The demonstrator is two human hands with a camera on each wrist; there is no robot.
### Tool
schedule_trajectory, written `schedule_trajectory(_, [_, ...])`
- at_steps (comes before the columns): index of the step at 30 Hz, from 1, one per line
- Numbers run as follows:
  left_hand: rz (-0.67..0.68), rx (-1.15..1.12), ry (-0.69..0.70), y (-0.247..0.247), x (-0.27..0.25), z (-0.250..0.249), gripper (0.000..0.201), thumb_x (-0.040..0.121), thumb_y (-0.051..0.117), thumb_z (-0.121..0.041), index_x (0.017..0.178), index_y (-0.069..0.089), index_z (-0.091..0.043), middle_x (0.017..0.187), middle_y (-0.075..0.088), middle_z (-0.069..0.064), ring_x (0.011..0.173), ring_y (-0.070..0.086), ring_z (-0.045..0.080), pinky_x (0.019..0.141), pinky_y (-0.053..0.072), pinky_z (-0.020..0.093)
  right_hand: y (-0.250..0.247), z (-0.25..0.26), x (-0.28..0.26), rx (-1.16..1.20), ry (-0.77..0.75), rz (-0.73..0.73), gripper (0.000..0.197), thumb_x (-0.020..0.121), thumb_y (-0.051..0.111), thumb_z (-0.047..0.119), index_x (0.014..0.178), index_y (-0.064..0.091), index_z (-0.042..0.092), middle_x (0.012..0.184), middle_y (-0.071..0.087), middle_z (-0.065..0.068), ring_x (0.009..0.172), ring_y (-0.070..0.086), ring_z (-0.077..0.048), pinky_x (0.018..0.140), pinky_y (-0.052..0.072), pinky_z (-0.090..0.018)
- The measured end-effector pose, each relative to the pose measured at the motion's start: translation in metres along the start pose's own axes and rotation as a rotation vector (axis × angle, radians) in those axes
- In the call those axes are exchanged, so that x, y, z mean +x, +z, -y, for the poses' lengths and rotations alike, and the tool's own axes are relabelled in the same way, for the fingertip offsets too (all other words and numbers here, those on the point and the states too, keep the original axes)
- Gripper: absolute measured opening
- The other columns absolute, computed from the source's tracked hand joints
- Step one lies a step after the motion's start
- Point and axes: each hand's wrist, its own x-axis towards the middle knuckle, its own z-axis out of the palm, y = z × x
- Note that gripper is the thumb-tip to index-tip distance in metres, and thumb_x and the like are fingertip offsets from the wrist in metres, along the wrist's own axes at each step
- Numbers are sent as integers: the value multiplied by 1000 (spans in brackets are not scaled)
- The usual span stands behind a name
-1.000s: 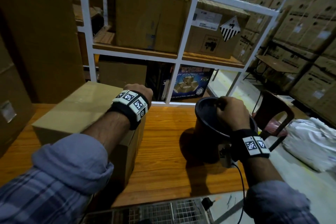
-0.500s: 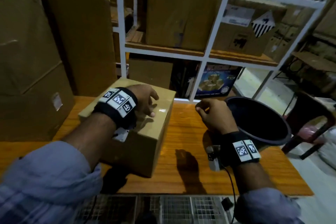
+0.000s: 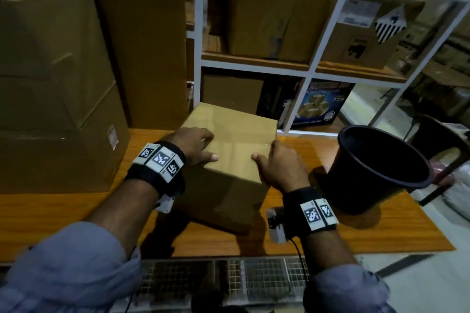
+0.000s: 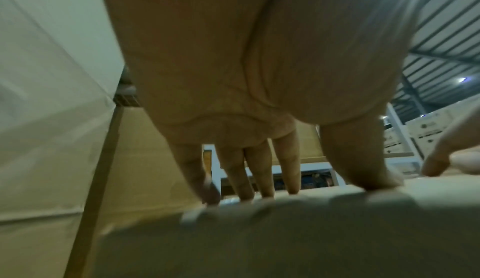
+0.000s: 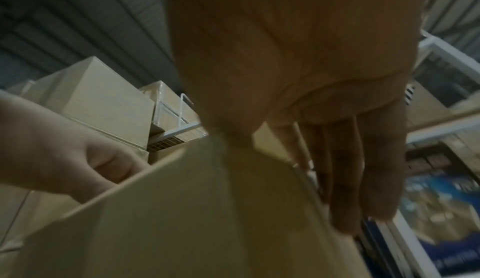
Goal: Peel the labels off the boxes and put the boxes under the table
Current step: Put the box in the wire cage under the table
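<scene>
A plain brown cardboard box (image 3: 239, 134) stands on the orange wooden table (image 3: 368, 231), turned at an angle. My left hand (image 3: 203, 146) lies on the left part of its top, and the left wrist view shows its fingers (image 4: 259, 179) straight, tips pressing on the box (image 4: 285, 241). My right hand (image 3: 274, 162) is at the right top edge, thumb on top. Its straight fingers (image 5: 345, 190) run down the right side of the box (image 5: 194, 220). I see no label on the top face.
A black bucket (image 3: 376, 168) stands tilted on the table just right of my right hand. Large cardboard boxes (image 3: 50, 84), one with a small white label (image 3: 113, 136), fill the left. A white shelf rack (image 3: 312, 68) stands behind. Wire mesh (image 3: 254, 279) runs along the near edge.
My right hand let go of the bucket and moved left onto the box's right edge. The left hand stayed on top of the box, now with fingers spread flat.
</scene>
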Motion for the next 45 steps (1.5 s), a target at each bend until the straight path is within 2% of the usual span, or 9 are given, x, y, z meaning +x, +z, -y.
schedule_trajectory(11, [-48, -104, 119, -3, -27, 52, 80, 100, 38, -70, 164, 19, -26, 173, 11, 4, 158, 15, 27, 126, 18, 53, -1, 56, -27, 325, -39, -262, 31, 103, 59, 15, 133, 62, 22, 114, 73, -1, 103, 69, -18, 84, 58, -31])
schedule_trajectory(19, [-153, -249, 121, -1, -58, 74, 128, 55, 28, -106, 164, 15, -40, 174, 3, 0, 159, -7, 27, 115, -9, 74, 11, 101, -33, 452, -225, -220, 51, 93, 76, 16, 139, 60, 28, 116, 67, 8, 97, 66, -5, 85, 62, -32])
schedule_trajectory(22, [-220, -386, 127, -1, -64, 86, 115, 66, 57, -95, 161, 26, -38, 172, 13, -1, 159, 4, 29, 120, 8, 69, 14, 109, -31, 429, -280, -208, 56, 88, 83, 27, 139, 60, 30, 108, 69, 10, 95, 65, -3, 84, 62, -35])
schedule_trajectory(25, [-324, -585, 110, -2, -67, 100, 86, 83, 69, -71, 153, 40, -31, 163, 30, 0, 152, 26, 29, 118, 33, 56, 23, 105, -22, 364, -231, -207, 79, 79, 87, 47, 147, 51, 29, 132, 61, 3, 118, 59, -14, 97, 57, -44])
schedule_trajectory(30, [-330, -744, 95, -6, -67, 120, 72, 90, 62, -65, 151, 40, -32, 173, 2, 1, 158, 9, 31, 123, 23, 58, 44, 72, -7, 250, -8, -64, 123, 73, 73, 80, 166, 11, 29, 168, 23, -4, 154, 21, -32, 122, 29, -61])
schedule_trajectory(33, [-327, -861, 81, 1, -63, 123, 78, 93, 55, -71, 157, 22, -42, 174, -1, 2, 151, 29, 34, 115, 39, 52, 55, 61, -5, 386, -27, 31, 126, 70, 72, 84, 163, -1, 42, 161, 37, -3, 146, 38, -31, 113, 42, -63])
schedule_trajectory(37, [-330, -906, 7, 12, -64, 112, 90, 100, 42, -69, 161, -17, -39, 159, 35, -1, 122, 54, 17, 105, 41, 38, 56, 62, -7, 336, -18, 22, 114, 81, 70, 73, 153, -18, 63, 148, 45, -10, 134, 49, -35, 105, 49, -63])
schedule_trajectory(41, [-488, -962, -123, 18, -71, 92, 78, 107, 43, -48, 165, -1, -17, 151, 45, 14, 118, 53, 22, 95, 43, 37, 57, 69, -12, 210, -36, -45, 95, 96, 53, 68, 142, -30, 69, 114, 44, -9, 111, 56, -33, 95, 52, -53])
schedule_trajectory(45, [-587, -983, -158, 24, -61, 93, 66, 106, 49, -44, 153, 15, -13, 143, 45, 12, 101, 53, 15, 89, 46, 39, 54, 74, -8, 176, -35, -46, 91, 99, 49, 67, 153, -23, 59, 117, 46, -13, 106, 54, -29, 93, 52, -49])
